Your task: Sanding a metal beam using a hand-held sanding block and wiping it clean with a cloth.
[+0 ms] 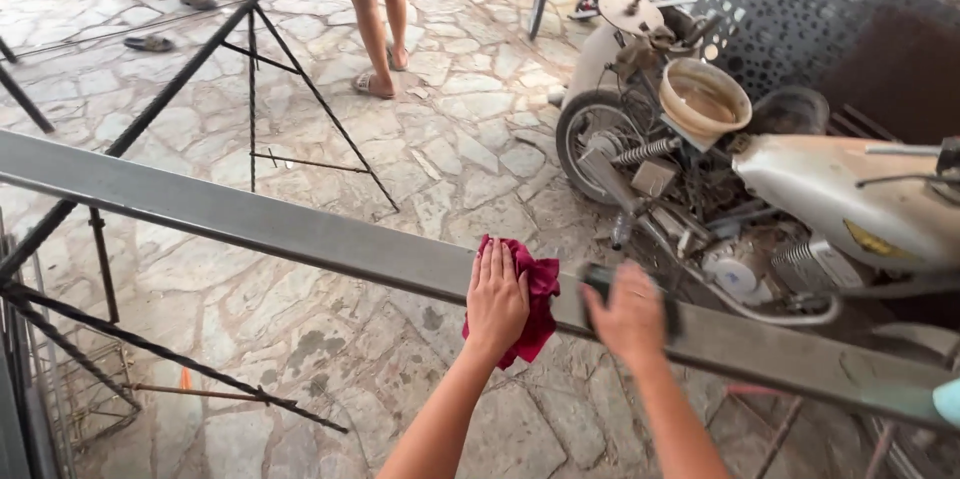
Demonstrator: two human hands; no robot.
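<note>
Nearest, the left hand [497,301] is laid flat, fingers extended, pressing a red cloth [535,301] onto a long metal beam [300,235]. At 3 o'clock of it, the right hand [630,317] is closed around a dark, blurred tool [600,280]. The draped cloth could be snagged by that tool. Beyond, at 1 o'clock, 1 motorcycle [800,189] is parked.
</note>
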